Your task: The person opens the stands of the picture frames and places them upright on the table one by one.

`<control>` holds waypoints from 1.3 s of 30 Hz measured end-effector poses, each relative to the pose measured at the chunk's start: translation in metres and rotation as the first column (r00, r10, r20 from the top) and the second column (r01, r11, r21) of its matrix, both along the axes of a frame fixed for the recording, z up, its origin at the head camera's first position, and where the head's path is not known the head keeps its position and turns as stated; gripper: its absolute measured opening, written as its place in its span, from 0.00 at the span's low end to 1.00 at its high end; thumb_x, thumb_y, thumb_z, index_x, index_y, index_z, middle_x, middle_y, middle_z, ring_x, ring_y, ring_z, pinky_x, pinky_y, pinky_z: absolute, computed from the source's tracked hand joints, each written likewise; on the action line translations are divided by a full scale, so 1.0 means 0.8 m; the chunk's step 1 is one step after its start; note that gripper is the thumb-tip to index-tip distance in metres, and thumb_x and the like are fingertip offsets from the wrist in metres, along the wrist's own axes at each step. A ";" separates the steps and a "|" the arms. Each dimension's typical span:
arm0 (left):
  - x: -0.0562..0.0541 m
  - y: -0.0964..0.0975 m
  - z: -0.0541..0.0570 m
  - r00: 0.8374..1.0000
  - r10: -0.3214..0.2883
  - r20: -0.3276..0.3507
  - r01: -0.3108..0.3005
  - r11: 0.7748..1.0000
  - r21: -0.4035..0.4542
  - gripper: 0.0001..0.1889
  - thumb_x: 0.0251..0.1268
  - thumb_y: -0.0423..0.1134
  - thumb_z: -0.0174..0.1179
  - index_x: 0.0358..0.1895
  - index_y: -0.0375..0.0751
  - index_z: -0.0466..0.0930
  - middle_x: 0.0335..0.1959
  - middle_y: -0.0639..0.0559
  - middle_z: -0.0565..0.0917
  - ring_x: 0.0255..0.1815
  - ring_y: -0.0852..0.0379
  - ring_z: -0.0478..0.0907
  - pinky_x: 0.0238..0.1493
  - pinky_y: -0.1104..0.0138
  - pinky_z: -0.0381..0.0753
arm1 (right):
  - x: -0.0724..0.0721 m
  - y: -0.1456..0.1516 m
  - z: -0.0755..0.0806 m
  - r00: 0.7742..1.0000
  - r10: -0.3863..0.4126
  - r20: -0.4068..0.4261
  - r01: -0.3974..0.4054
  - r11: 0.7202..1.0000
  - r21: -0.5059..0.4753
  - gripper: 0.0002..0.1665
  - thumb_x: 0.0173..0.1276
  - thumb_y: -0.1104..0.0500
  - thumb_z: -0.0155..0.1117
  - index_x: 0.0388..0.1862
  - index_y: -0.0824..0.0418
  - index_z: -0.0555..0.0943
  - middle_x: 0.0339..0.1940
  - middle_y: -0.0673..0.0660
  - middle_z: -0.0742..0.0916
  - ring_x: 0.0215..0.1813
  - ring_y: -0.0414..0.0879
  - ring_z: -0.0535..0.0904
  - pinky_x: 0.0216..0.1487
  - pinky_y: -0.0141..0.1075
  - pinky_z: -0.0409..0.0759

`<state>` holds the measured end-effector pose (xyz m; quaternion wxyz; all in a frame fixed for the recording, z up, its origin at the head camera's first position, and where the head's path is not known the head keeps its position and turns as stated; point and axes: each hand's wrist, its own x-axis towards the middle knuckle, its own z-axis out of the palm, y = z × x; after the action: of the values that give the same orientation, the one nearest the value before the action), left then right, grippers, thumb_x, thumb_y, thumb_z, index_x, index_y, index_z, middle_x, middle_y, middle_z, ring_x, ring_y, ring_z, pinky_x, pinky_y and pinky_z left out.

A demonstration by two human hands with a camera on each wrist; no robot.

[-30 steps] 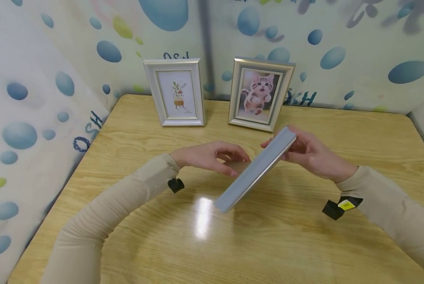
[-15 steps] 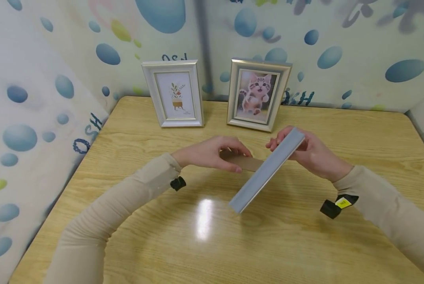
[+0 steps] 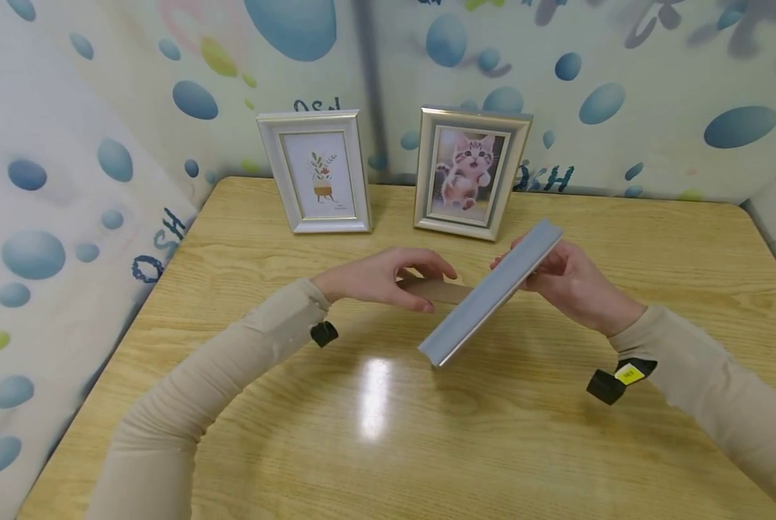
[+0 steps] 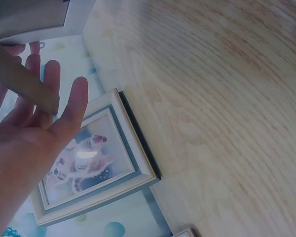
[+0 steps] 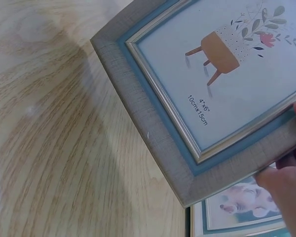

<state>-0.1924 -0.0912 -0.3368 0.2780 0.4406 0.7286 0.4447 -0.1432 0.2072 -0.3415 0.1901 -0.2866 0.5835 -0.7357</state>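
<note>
My right hand (image 3: pixel 572 289) grips one edge of a picture frame (image 3: pixel 491 292) and holds it tilted over the table. Its front, in the right wrist view, has a greyish border (image 5: pixel 153 133) around a print of a potted plant (image 5: pixel 222 52). Behind the frame, a brown support leg (image 3: pixel 441 290) juts out to the left. Around the free end of that leg lies my left hand (image 3: pixel 388 278), thumb and fingers spread apart. The left wrist view has the leg (image 4: pixel 24 79) crossing in front of the loosely extended fingers (image 4: pixel 78 98).
Two framed pictures stand at the back of the wooden table (image 3: pixel 336 462): a white-framed plant print (image 3: pixel 323 173) on the left and a kitten picture (image 3: pixel 468 173) on the right. A patterned wall (image 3: pixel 400 72) rises behind them.
The frame has shifted slightly right with my right hand, and its lower end has risen. More of the brown leg shows between my left hand and the frame than one second ago.
</note>
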 end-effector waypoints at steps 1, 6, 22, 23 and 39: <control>0.000 -0.001 -0.001 1.000 -0.004 0.011 0.004 1.000 0.000 0.28 0.57 0.32 0.67 0.63 0.34 0.71 0.56 0.45 0.78 0.55 0.56 0.74 0.55 0.62 0.74 | 0.000 0.000 -0.001 1.000 -0.004 0.001 0.004 1.000 0.010 0.25 0.69 0.80 0.40 0.55 0.59 0.73 0.54 0.55 0.84 0.59 0.46 0.77 0.55 0.35 0.76; -0.001 -0.006 -0.008 0.999 -0.053 0.005 0.053 0.998 -0.023 0.31 0.59 0.32 0.66 0.67 0.33 0.68 0.65 0.44 0.72 0.59 0.56 0.72 0.61 0.63 0.70 | 0.001 0.003 -0.003 1.000 -0.002 0.018 0.002 1.000 0.003 0.26 0.69 0.80 0.40 0.55 0.58 0.74 0.54 0.54 0.84 0.60 0.46 0.77 0.55 0.35 0.76; 0.002 -0.014 -0.021 0.993 -0.036 -0.115 0.026 0.996 -0.082 0.13 0.60 0.29 0.65 0.47 0.36 0.76 0.38 0.53 0.80 0.37 0.60 0.76 0.44 0.66 0.77 | 0.003 0.006 -0.006 0.999 0.034 0.018 -0.033 0.998 -0.058 0.20 0.72 0.78 0.43 0.55 0.63 0.73 0.53 0.55 0.84 0.61 0.48 0.76 0.58 0.37 0.75; 0.002 -0.014 -0.021 0.993 -0.035 -0.116 0.025 0.996 -0.084 0.13 0.59 0.29 0.65 0.47 0.36 0.76 0.38 0.53 0.80 0.38 0.59 0.77 0.45 0.65 0.77 | 0.003 0.007 -0.006 0.999 0.034 0.019 -0.032 0.998 -0.060 0.20 0.72 0.78 0.43 0.56 0.63 0.73 0.53 0.55 0.84 0.61 0.48 0.76 0.58 0.37 0.75; -0.001 -0.048 -0.043 0.992 0.006 -0.127 -0.026 0.986 -0.163 0.32 0.62 0.33 0.64 0.69 0.35 0.64 0.68 0.43 0.68 0.63 0.43 0.70 0.62 0.52 0.69 | 0.007 0.039 -0.021 0.990 -0.042 0.133 0.060 0.988 -0.139 0.28 0.69 0.82 0.40 0.61 0.62 0.71 0.57 0.56 0.80 0.59 0.42 0.74 0.60 0.31 0.71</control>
<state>-0.1932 -0.1294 -0.3714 0.2630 0.4377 0.7824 0.3567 -0.1375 0.2384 -0.3583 0.1877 -0.2361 0.5230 -0.7972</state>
